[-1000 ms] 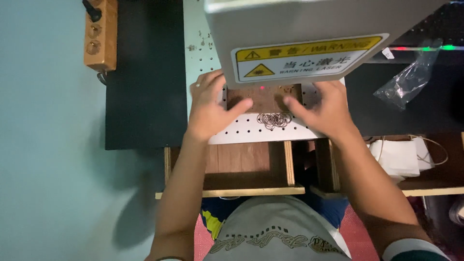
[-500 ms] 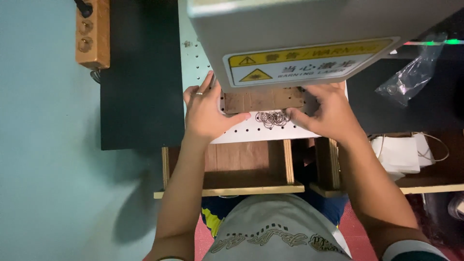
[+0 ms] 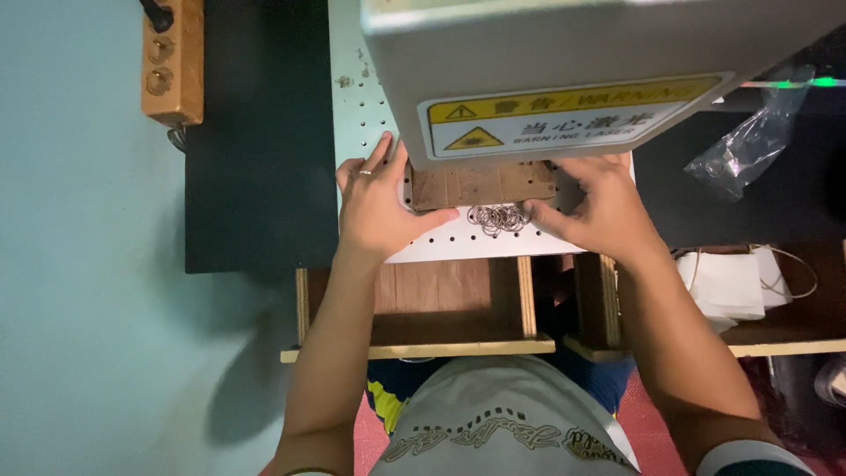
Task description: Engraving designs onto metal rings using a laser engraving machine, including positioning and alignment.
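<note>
While it lies flat on the white holed plate under the grey machine head, the wooden block looks stiff and light. Left hand and right hand pinch its two ends, beside little metal rings.

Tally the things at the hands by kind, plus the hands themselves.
Hands: 2, left hand, right hand
Wooden piece: 1
Pile of metal rings: 1, rings uncountable
White perforated plate: 1
Machine head: 1
Total: 6

A wooden block with brass sockets sits far left; a clear plastic bag lies right.
</note>
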